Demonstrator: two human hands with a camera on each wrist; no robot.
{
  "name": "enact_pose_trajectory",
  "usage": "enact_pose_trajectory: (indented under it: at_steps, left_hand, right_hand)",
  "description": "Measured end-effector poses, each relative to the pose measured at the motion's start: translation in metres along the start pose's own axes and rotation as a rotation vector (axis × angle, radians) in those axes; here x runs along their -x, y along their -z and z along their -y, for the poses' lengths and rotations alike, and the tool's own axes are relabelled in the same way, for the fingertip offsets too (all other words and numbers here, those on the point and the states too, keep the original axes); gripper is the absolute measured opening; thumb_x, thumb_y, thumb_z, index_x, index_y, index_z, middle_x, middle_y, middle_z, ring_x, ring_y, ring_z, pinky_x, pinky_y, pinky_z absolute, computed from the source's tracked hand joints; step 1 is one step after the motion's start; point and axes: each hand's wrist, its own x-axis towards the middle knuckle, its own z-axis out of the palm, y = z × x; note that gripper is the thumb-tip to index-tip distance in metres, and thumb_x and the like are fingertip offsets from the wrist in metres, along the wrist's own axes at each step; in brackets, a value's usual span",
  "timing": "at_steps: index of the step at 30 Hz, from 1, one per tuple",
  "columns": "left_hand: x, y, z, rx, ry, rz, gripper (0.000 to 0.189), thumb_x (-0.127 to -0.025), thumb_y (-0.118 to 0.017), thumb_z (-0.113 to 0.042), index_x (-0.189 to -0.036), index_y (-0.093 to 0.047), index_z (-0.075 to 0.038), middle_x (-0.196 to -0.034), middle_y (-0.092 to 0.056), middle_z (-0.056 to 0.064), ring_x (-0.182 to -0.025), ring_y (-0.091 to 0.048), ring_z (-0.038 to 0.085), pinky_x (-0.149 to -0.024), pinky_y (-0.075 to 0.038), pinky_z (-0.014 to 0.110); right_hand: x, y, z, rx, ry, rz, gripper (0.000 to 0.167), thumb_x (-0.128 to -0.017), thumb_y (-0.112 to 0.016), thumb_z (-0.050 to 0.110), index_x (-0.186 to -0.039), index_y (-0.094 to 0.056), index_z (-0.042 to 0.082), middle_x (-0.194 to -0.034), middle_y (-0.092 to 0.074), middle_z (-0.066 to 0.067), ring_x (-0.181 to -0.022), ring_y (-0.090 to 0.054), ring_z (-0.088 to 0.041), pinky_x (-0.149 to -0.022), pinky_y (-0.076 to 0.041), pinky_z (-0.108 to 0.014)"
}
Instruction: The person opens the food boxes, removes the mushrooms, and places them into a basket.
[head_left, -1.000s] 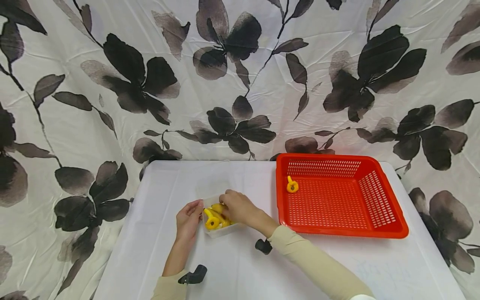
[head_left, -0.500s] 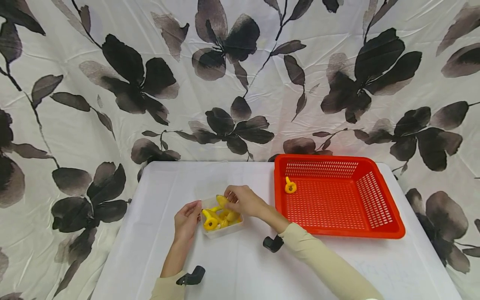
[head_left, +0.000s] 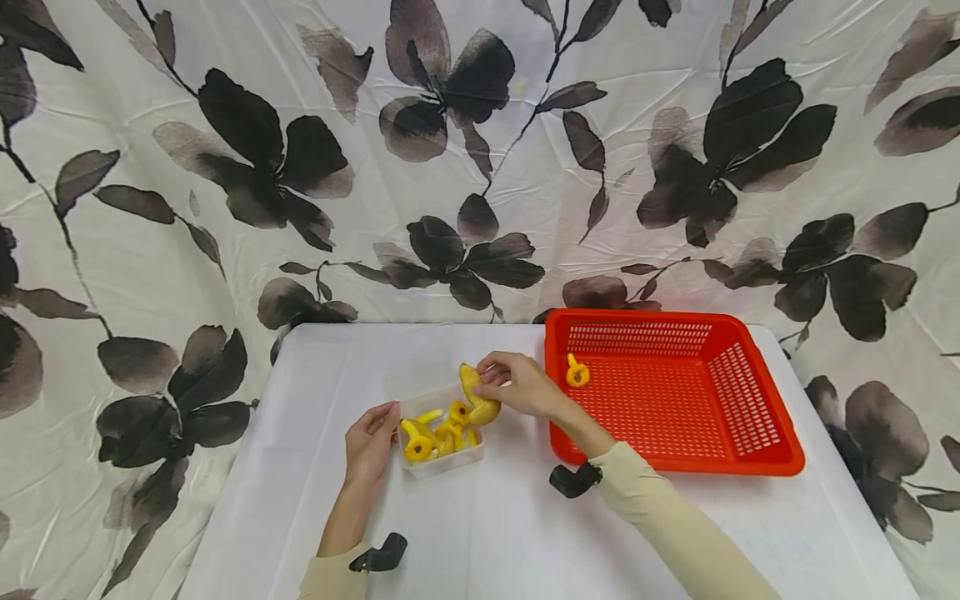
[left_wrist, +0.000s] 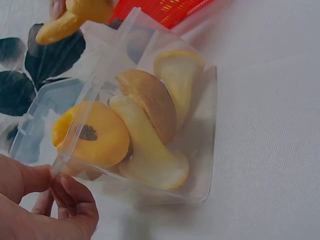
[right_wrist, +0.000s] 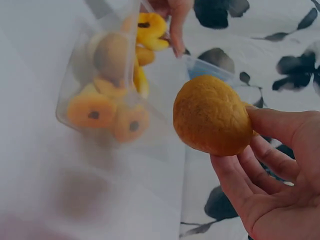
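Note:
A yellow mushroom with a rounded, tan cap (right_wrist: 212, 117) is pinched between the thumb and fingers of my right hand (head_left: 525, 385). In the head view this mushroom (head_left: 482, 402) is over the right side of a clear plastic box (head_left: 447, 468). My left hand (head_left: 369, 442) pinches the box's left rim between thumb and fingers, as the left wrist view shows too. Several yellow mushrooms (left_wrist: 150, 145) lie jumbled inside the box, some with stems, one showing a dark hole (left_wrist: 88, 132) in its orange cap.
To the right stands a red perforated basket (head_left: 660, 417) with one yellow mushroom (head_left: 577, 372) at its left side. Behind the box lies a clear, bluish plastic piece (left_wrist: 30, 132). A floral cloth (head_left: 450, 167) hangs behind the white table (head_left: 480, 542).
My right hand has lifted the mushroom out of the box and moved up and right with it. The left hand keeps its grip on the box rim.

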Motion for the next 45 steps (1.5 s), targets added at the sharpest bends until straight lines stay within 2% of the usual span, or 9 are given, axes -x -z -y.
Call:
enact_pose_trajectory:
  at_steps: [9, 17, 25, 30, 35, 45]
  left_hand:
    - [0.001, 0.003, 0.000, 0.002, -0.007, -0.019, 0.036, -0.105, -0.062, -0.023, -0.131, -0.061, 0.001, -0.124, -0.062, 0.018, -0.089, -0.055, 0.014, -0.071, -0.050, 0.015]
    - [0.003, 0.004, -0.002, 0.003, -0.006, -0.012, 0.035, -0.106, -0.061, -0.022, -0.132, -0.060, 0.001, -0.122, -0.062, 0.016, -0.088, -0.055, 0.013, -0.072, -0.050, 0.015]
    - [0.002, 0.005, -0.003, 0.006, -0.012, -0.013, 0.035, -0.105, -0.062, -0.021, -0.131, -0.061, 0.002, -0.117, -0.064, 0.014, -0.089, -0.055, 0.016, -0.072, -0.051, 0.017]
    - [0.003, 0.006, -0.003, 0.005, -0.023, -0.017, 0.036, -0.104, -0.063, -0.021, -0.131, -0.061, 0.004, -0.110, -0.064, 0.009, -0.087, -0.055, 0.014, -0.071, -0.051, 0.016]
    - [0.004, 0.005, -0.003, -0.005, -0.035, -0.010, 0.037, -0.105, -0.063, -0.021, -0.131, -0.060, 0.004, -0.107, -0.062, 0.005, -0.085, -0.055, 0.012, -0.071, -0.051, 0.016]
    - [0.001, 0.000, -0.001, -0.005, -0.042, -0.010, 0.033, -0.105, -0.062, -0.021, -0.129, -0.062, 0.003, -0.108, -0.062, 0.007, -0.085, -0.055, 0.014, -0.072, -0.051, 0.016]
  right_hand:
    - [0.013, 0.027, -0.013, -0.122, -0.131, -0.070, 0.032, -0.094, -0.077, 0.019, -0.118, -0.067, 0.001, -0.107, -0.070, -0.011, -0.097, -0.067, -0.022, -0.086, -0.057, -0.032]
    - [0.032, 0.050, -0.027, -0.192, -0.171, -0.107, 0.042, -0.095, -0.076, 0.021, -0.128, -0.063, -0.001, -0.115, -0.068, -0.015, -0.102, -0.067, -0.025, -0.088, -0.056, -0.031]
    - [0.048, 0.068, -0.045, -0.258, -0.219, -0.144, 0.046, -0.095, -0.076, 0.025, -0.130, -0.061, 0.000, -0.119, -0.068, -0.016, -0.107, -0.067, -0.025, -0.092, -0.055, -0.033]
    - [0.056, 0.077, -0.056, -0.272, -0.245, -0.166, 0.051, -0.096, -0.075, 0.030, -0.135, -0.059, 0.001, -0.125, -0.066, -0.017, -0.114, -0.064, -0.027, -0.098, -0.053, -0.036]
    - [0.066, 0.083, -0.070, -0.275, -0.272, -0.196, 0.051, -0.097, -0.073, 0.030, -0.135, -0.057, 0.000, -0.127, -0.064, -0.019, -0.115, -0.061, -0.027, -0.097, -0.052, -0.035]
    - [0.080, 0.086, -0.096, -0.224, -0.343, -0.194, 0.052, -0.100, -0.069, 0.033, -0.137, -0.055, 0.000, -0.127, -0.064, -0.020, -0.114, -0.060, -0.029, -0.101, -0.051, -0.042]
